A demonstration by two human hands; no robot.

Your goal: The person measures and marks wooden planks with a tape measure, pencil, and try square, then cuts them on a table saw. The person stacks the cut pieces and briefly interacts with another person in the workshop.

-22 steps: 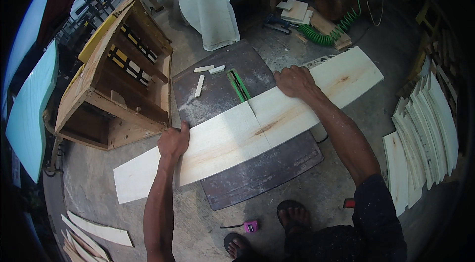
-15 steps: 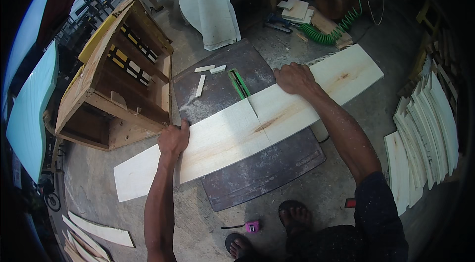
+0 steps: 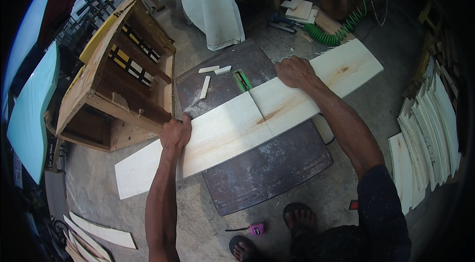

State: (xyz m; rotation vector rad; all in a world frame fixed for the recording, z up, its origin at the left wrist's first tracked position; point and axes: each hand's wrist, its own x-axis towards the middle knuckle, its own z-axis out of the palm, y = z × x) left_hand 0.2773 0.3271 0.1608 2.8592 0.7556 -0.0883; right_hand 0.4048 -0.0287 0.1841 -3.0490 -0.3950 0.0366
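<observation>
A long, pale, cream-coloured wooden board [image 3: 222, 135] lies slantwise across a dark, scuffed, dusty desk [image 3: 269, 175], overhanging it at both ends, its right end higher in view. Its face is flat and smooth-looking, with faint tan grain; a brown elongated streak [image 3: 268, 115] marks the middle and a smaller brown spot [image 3: 342, 70] the right end. A thin dark cut runs in from the far edge, meeting a narrow green slotted insert [image 3: 242, 80] set in the desk, and continues as a fainter line to the near edge.

Both hands are closed on the board: the left hand [image 3: 175, 133] towards its left end, the right hand [image 3: 296, 72] over the far edge, right of the cut. The fingertips are mostly hidden. Short whitish wooden offcuts [image 3: 205, 87] lie beyond the board on the desk.
</observation>
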